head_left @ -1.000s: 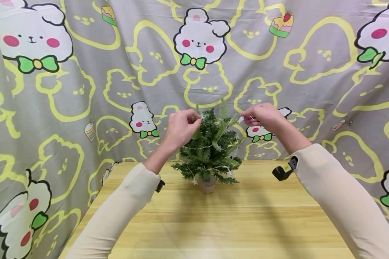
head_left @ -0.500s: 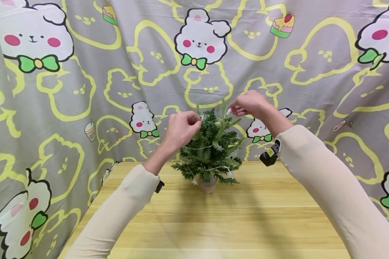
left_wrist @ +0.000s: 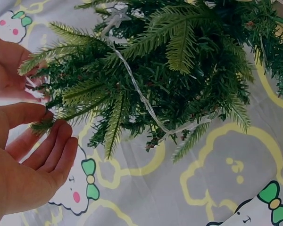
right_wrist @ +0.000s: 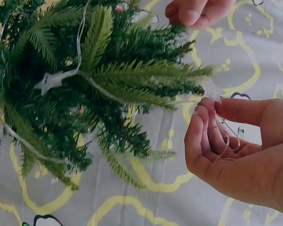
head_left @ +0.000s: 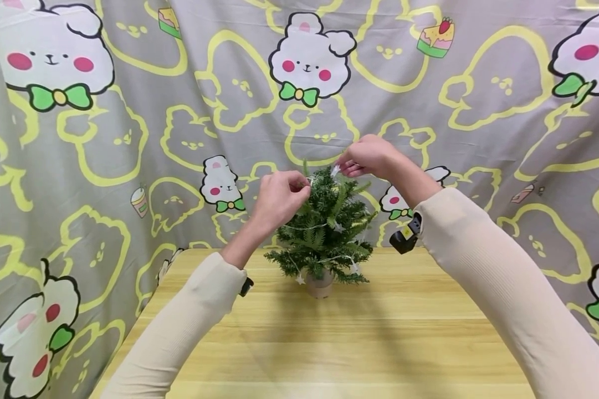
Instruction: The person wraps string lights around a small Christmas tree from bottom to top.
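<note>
A small artificial Christmas tree [head_left: 324,233] in a pinkish-brown pot [head_left: 319,285] stands on the wooden table. A clear string of lights [left_wrist: 134,84] with star-shaped bulbs winds round its branches. Near the treetop, my left hand [head_left: 281,197] pinches a green branch tip [left_wrist: 41,126] between thumb and fingers. From the other side my right hand [head_left: 369,155] pinches a clear star light [right_wrist: 210,92] beside the top branches. A loop of thin wire [right_wrist: 233,141] hangs within the curled fingers of that hand. Another star [right_wrist: 51,82] lies against the foliage.
The wooden table [head_left: 329,343] reaches toward me beneath both arms. Close behind the tree hangs a grey cartoon-print curtain [head_left: 179,144], which also runs along the left and right sides. Lower stars [head_left: 300,279] dangle over the tabletop near the pot.
My right hand has moved left and slightly up with the star light, from the tree's right side to its top. My left hand has stayed in place.
</note>
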A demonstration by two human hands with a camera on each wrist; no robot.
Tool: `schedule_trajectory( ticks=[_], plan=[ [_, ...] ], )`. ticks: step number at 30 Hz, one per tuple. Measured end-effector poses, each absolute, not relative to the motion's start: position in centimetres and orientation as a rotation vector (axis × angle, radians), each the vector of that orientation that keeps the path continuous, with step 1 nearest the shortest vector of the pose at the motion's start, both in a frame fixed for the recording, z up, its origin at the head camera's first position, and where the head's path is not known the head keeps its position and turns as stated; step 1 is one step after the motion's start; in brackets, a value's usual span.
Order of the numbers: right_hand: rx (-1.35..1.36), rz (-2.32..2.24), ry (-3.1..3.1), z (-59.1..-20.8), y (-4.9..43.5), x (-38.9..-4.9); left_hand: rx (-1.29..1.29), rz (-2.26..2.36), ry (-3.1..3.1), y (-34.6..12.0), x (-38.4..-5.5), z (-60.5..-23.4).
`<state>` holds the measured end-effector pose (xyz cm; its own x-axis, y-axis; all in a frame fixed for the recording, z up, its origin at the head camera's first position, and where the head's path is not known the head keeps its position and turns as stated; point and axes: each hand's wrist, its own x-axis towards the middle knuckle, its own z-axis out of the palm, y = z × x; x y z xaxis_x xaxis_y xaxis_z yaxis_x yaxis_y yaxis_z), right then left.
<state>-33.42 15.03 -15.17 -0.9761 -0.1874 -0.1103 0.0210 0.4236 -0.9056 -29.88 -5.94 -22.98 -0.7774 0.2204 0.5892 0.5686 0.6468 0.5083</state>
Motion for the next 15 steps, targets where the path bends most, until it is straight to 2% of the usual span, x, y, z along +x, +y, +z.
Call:
schedule_trajectory(
  ticks=[8,15],
  plan=[
    [-0.212,-1.560,2.521,-15.8,13.5,-32.8,-0.625,-0.929,-2.377,-5.8,-29.8,-22.8],
    [-0.285,-1.392,2.863,-17.3,12.4,-32.1,-0.637,-0.901,-2.366,-5.7,-29.7,-22.9]
  ],
)
